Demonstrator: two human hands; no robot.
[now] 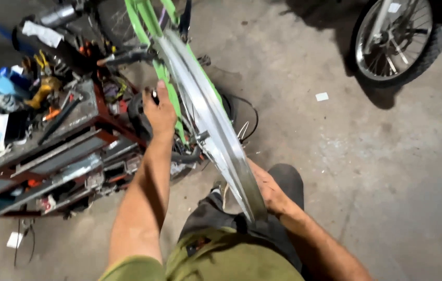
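Note:
A bare silver bicycle rim (pixel 208 112) with spokes sits in a bright green bicycle frame (pixel 148 21) and runs from the top centre down to my lap. My left hand (pixel 159 112) is raised beside the rim's left side with its fingers closed on a small dark tool or part (pixel 154 94); what it is I cannot tell. My right hand (pixel 269 190) grips the lower edge of the rim from the right, just above my knee.
A cluttered red metal tool rack (pixel 49 156) with pliers, rags and loose parts stands at the left. Another spoked wheel with a knobby tyre (pixel 395 39) stands at the upper right on the concrete floor (pixel 366 171). A black cable loops behind the rim.

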